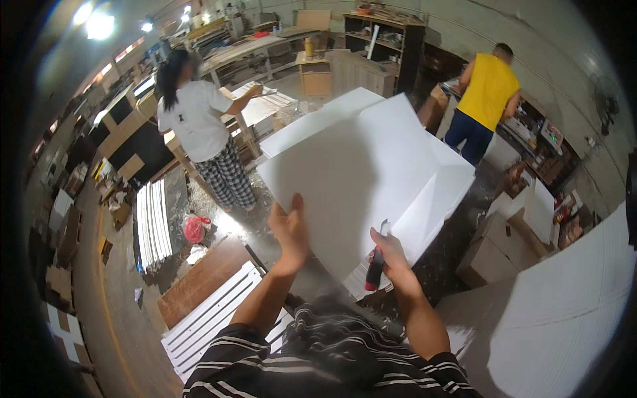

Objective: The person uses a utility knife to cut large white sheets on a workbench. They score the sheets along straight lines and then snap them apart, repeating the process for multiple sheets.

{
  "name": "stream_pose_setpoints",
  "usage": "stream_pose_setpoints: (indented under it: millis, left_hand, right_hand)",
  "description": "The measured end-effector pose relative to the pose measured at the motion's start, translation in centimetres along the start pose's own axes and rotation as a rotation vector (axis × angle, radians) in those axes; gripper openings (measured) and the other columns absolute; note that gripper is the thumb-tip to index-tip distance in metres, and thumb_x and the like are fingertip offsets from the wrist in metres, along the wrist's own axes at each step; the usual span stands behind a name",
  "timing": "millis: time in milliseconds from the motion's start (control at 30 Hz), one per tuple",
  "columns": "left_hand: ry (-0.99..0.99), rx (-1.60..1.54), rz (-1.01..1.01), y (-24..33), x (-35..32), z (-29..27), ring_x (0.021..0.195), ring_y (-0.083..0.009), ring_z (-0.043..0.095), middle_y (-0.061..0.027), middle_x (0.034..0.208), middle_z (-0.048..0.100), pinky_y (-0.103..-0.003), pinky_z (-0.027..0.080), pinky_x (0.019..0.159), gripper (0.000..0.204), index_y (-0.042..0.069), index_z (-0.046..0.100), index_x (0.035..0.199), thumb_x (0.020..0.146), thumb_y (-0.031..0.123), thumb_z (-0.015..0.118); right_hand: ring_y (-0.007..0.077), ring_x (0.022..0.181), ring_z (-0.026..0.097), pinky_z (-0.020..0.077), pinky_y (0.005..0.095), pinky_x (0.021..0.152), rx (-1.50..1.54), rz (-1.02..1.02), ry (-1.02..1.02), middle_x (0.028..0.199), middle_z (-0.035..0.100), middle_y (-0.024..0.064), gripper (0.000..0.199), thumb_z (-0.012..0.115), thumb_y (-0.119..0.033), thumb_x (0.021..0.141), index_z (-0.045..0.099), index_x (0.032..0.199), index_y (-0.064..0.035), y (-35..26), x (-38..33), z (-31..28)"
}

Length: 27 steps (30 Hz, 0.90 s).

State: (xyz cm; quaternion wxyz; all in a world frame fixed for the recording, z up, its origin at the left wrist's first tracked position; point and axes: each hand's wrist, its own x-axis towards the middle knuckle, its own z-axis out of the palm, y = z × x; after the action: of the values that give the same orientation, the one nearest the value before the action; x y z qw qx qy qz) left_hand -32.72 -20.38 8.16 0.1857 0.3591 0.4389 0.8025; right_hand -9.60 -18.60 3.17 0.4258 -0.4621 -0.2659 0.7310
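A large white sheet (pixel 332 199) lies tilted before me on a stack of white sheets (pixel 438 199), a broad shadow across its left part. My left hand (pixel 290 232) is closed on its left edge, thumb on top and the other fingers partly hidden. At the sheet's near right part, my right hand (pixel 393 255) is wrapped round a black-and-red utility knife (pixel 375 268). The knife's metal blade points away from me. Whether the blade touches the sheet I cannot tell.
White slotted panels (pixel 219 325) lie on the left, near a brown board (pixel 199 278). A tall stack of white sheets (pixel 564 312) stands close at right, beside cardboard boxes (pixel 497 249). One person (pixel 199 126) works at far left, another (pixel 486 93) at far right.
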Motion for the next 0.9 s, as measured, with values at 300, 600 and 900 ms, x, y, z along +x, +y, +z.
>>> stream_pose_setpoints:
  millis: [300,600,900]
  left_hand:
    - [0.318,0.106,-0.563,-10.8,3.7,-7.6,0.06,-0.0096,0.054,0.0012,0.075,0.059,-0.029,0.045,0.053,0.03,0.006,0.062,0.091,0.098,0.033,0.073]
    - [-0.148,0.993,0.364,-14.6,18.6,-9.9,0.144,-0.0451,0.041,-0.0288,0.15,0.048,-0.051,0.03,0.12,0.084,-0.003,0.045,0.148,0.079,0.023,0.085]
    - [-0.574,1.206,0.179,-18.4,27.4,-5.4,0.138,-0.0351,0.053,-0.0183,0.138,0.064,-0.053,0.032,0.12,0.052,0.002,0.061,0.135,0.094,0.032,0.07]
  right_hand:
    - [0.0103,0.054,0.052,0.0431,0.0279,0.048,-0.281,-0.221,0.046,0.07,0.054,-0.0012,0.031,0.078,-0.027,0.095,0.059,0.1,-0.003,0.5,4.2,4.7]
    - [0.0116,0.053,0.053,0.0461,0.0324,0.047,-0.479,-0.21,0.183,0.069,0.051,0.0008,0.039,0.075,-0.034,0.096,0.054,0.097,-0.0009,-3.9,14.2,8.2]
    - [0.013,0.058,0.059,0.0465,0.0301,0.047,-0.757,-0.395,0.437,0.079,0.063,0.0053,0.047,0.077,-0.035,0.094,0.056,0.114,0.0022,-6.4,18.6,11.3]
